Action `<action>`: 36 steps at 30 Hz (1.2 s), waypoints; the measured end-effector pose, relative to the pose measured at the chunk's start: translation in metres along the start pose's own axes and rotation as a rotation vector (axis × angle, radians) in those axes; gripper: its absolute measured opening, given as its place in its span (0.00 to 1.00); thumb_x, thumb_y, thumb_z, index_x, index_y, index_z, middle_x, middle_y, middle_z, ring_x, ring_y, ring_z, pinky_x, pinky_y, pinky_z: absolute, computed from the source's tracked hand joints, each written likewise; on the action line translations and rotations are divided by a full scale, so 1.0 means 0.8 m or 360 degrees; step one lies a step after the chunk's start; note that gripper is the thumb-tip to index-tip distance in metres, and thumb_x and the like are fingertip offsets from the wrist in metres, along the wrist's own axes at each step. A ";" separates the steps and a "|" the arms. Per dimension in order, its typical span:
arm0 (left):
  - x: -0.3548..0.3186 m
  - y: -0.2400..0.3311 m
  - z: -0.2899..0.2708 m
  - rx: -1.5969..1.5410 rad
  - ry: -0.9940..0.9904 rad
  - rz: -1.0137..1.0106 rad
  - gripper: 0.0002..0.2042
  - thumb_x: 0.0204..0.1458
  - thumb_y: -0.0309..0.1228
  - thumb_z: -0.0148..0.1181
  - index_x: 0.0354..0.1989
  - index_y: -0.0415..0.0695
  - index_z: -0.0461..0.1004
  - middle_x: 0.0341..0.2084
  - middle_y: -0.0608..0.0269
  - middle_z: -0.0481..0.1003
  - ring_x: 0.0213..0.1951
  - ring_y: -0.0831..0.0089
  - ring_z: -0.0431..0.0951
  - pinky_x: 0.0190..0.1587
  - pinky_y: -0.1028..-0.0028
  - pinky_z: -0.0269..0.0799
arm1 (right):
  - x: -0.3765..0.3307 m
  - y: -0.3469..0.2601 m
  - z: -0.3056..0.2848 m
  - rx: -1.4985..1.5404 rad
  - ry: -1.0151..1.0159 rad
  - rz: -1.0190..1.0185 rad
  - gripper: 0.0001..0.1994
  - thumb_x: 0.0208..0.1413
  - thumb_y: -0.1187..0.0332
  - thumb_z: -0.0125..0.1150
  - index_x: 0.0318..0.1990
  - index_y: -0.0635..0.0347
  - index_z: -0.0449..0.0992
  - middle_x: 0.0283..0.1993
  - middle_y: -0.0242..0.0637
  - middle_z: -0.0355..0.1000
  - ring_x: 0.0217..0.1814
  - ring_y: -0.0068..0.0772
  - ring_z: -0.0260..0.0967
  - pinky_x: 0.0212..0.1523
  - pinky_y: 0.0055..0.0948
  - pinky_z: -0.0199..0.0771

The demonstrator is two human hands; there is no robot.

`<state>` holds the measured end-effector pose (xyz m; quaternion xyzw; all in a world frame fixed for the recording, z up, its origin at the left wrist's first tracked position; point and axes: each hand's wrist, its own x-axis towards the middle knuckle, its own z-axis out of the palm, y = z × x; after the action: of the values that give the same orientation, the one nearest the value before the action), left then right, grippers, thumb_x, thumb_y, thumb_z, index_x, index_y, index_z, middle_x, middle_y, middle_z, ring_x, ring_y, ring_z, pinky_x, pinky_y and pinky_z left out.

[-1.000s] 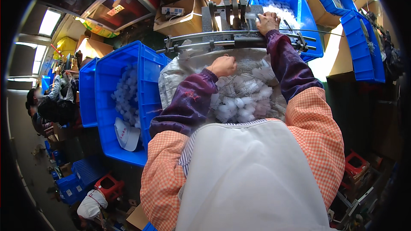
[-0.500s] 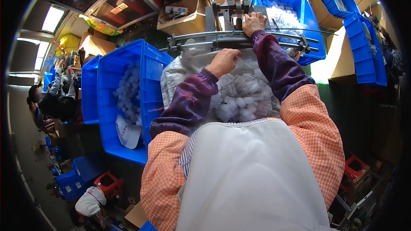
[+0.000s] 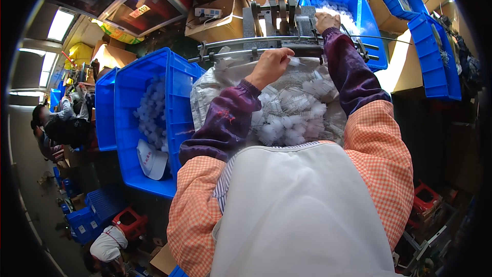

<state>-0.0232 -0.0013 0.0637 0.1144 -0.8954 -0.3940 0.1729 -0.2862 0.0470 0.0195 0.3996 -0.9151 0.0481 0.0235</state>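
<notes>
My left hand (image 3: 270, 65) is closed in a pinch, thumb against curled fingers, just in front of the dark roller bar (image 3: 307, 50). A small white piece (image 3: 295, 61) shows by its fingertips; whether it is gripped I cannot tell. Beyond the bar, my right hand (image 3: 327, 21) has its fingers curled, right of the dark metal machine (image 3: 277, 18) and near the far blue bin (image 3: 366, 28). What it holds, if anything, is hidden. Below both hands, white pieces with rows of thin wires (image 3: 292, 105) lie heaped on a pale plastic sheet (image 3: 205, 92).
On the left, a large blue bin (image 3: 123, 123) holds white pieces and a white cap (image 3: 152, 159). Metal rods (image 3: 230, 43) cross in front of the machine. A cardboard box (image 3: 218, 20) stands behind left, more blue bins (image 3: 435, 56) at right. Other people (image 3: 66, 123) work far left.
My right hand has moved off the machine, rightward toward the far blue bin. My left hand has turned slightly and moved a little up and right; a small white piece now shows by its fingertips.
</notes>
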 end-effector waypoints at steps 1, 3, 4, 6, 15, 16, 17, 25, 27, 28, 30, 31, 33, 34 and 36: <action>0.002 0.001 0.000 0.0002 0.0031 0.0027 0.08 0.44 0.23 0.52 0.34 0.39 0.73 0.24 0.49 0.74 0.29 0.58 0.76 0.34 0.67 0.70 | -0.002 0.000 -0.008 0.0014 0.0042 0.0040 0.11 0.46 0.66 0.49 0.38 0.48 0.74 0.41 0.40 0.73 0.46 0.39 0.70 0.48 0.41 0.59; 0.006 0.006 0.003 -0.0008 0.0080 0.0098 0.08 0.45 0.23 0.52 0.34 0.39 0.73 0.25 0.49 0.74 0.30 0.57 0.76 0.34 0.67 0.70 | -0.002 0.006 0.000 -0.0101 0.0081 0.0026 0.11 0.44 0.65 0.52 0.38 0.48 0.74 0.40 0.39 0.73 0.44 0.39 0.71 0.44 0.38 0.65; 0.008 0.006 0.005 -0.0013 0.0081 0.0130 0.08 0.45 0.23 0.51 0.34 0.39 0.73 0.25 0.49 0.74 0.29 0.57 0.75 0.34 0.67 0.70 | -0.003 0.011 0.005 -0.0158 0.0100 0.0018 0.12 0.43 0.65 0.53 0.38 0.49 0.74 0.39 0.39 0.73 0.43 0.39 0.71 0.42 0.37 0.67; 0.010 0.003 0.007 -0.0019 0.0087 0.0186 0.08 0.45 0.23 0.51 0.34 0.39 0.73 0.24 0.49 0.74 0.29 0.57 0.75 0.33 0.67 0.70 | -0.004 0.015 0.009 -0.0194 0.0185 0.0043 0.11 0.43 0.65 0.54 0.37 0.50 0.74 0.38 0.41 0.73 0.41 0.40 0.72 0.40 0.37 0.70; 0.017 0.022 0.014 -0.0067 0.0139 0.0195 0.07 0.45 0.24 0.52 0.34 0.39 0.73 0.24 0.49 0.74 0.29 0.56 0.75 0.33 0.66 0.70 | -0.008 0.087 -0.025 0.0192 0.0393 0.0360 0.29 0.49 0.57 0.53 0.60 0.52 0.55 0.61 0.50 0.51 0.58 0.49 0.58 0.52 0.43 0.63; 0.023 0.023 0.017 -0.0052 0.0183 0.0251 0.08 0.46 0.24 0.52 0.35 0.40 0.73 0.24 0.51 0.74 0.27 0.60 0.75 0.32 0.68 0.70 | -0.005 0.111 0.001 0.0244 0.0508 -0.0130 0.29 0.48 0.59 0.53 0.59 0.48 0.56 0.60 0.50 0.55 0.52 0.42 0.65 0.49 0.38 0.65; 0.021 0.013 0.017 -0.0016 0.0264 0.0248 0.08 0.46 0.24 0.53 0.36 0.41 0.74 0.23 0.52 0.74 0.26 0.63 0.76 0.30 0.71 0.70 | -0.035 0.058 -0.040 0.0973 -0.0019 -0.0313 0.24 0.49 0.62 0.52 0.56 0.49 0.62 0.54 0.47 0.63 0.44 0.38 0.69 0.45 0.34 0.68; 0.018 0.023 0.042 0.0443 0.0042 0.0050 0.21 0.48 0.39 0.56 0.46 0.37 0.65 0.26 0.54 0.74 0.28 0.60 0.75 0.32 0.69 0.70 | -0.072 0.016 -0.028 0.1174 -0.0388 -0.0657 0.12 0.52 0.66 0.53 0.42 0.62 0.72 0.35 0.39 0.73 0.35 0.36 0.69 0.37 0.31 0.68; 0.012 0.026 0.069 0.0505 -0.0180 0.0427 0.25 0.48 0.43 0.55 0.49 0.38 0.63 0.34 0.53 0.73 0.38 0.58 0.72 0.40 0.67 0.69 | -0.046 0.013 -0.014 0.0805 0.0085 -0.0494 0.10 0.52 0.65 0.52 0.39 0.59 0.73 0.36 0.39 0.72 0.38 0.41 0.68 0.40 0.33 0.67; 0.011 0.031 0.084 0.0532 -0.0295 0.0627 0.27 0.48 0.46 0.54 0.50 0.38 0.62 0.38 0.53 0.72 0.42 0.57 0.71 0.43 0.65 0.68 | -0.033 0.013 0.008 0.0666 0.0312 -0.0463 0.10 0.52 0.64 0.52 0.37 0.58 0.74 0.36 0.38 0.71 0.39 0.42 0.67 0.41 0.34 0.66; 0.005 0.042 0.102 0.0441 -0.0722 0.0537 0.26 0.47 0.46 0.54 0.50 0.41 0.62 0.43 0.54 0.69 0.48 0.57 0.66 0.49 0.64 0.64 | -0.016 0.001 0.027 0.0483 0.0499 -0.0431 0.09 0.52 0.63 0.52 0.36 0.56 0.74 0.36 0.36 0.70 0.42 0.42 0.65 0.43 0.35 0.65; -0.004 0.038 0.113 0.0355 -0.0615 0.0508 0.18 0.47 0.39 0.55 0.45 0.45 0.68 0.40 0.56 0.71 0.43 0.56 0.69 0.46 0.65 0.66 | -0.011 -0.008 0.029 0.0429 0.0469 -0.0413 0.09 0.52 0.63 0.51 0.36 0.54 0.75 0.36 0.35 0.70 0.43 0.42 0.64 0.44 0.36 0.65; -0.004 0.010 0.122 0.0344 -0.0944 0.0565 0.13 0.45 0.33 0.55 0.41 0.47 0.72 0.38 0.57 0.71 0.41 0.57 0.70 0.45 0.65 0.66 | -0.005 -0.019 0.031 0.0316 0.0403 -0.0366 0.09 0.52 0.62 0.51 0.36 0.51 0.75 0.38 0.33 0.70 0.46 0.39 0.63 0.45 0.36 0.65; -0.005 -0.002 0.128 0.0335 -0.1110 0.0591 0.11 0.44 0.30 0.55 0.38 0.48 0.73 0.37 0.57 0.71 0.40 0.57 0.70 0.44 0.65 0.66 | -0.002 -0.021 0.032 0.0315 0.0357 -0.0334 0.09 0.52 0.63 0.50 0.37 0.51 0.75 0.39 0.32 0.70 0.48 0.39 0.62 0.47 0.35 0.64; -0.010 -0.002 0.118 0.0296 -0.0885 0.0606 0.09 0.37 0.22 0.54 0.29 0.48 0.74 0.32 0.59 0.72 0.36 0.59 0.72 0.38 0.66 0.68 | -0.004 -0.029 0.029 0.0324 0.0253 -0.0264 0.09 0.52 0.64 0.49 0.38 0.50 0.74 0.40 0.32 0.69 0.50 0.38 0.61 0.50 0.35 0.63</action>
<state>-0.0534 0.0637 0.0011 -0.1512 -0.9456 -0.2875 -0.0185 -0.2667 0.0311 -0.0020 0.4691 -0.8646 0.1700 0.0593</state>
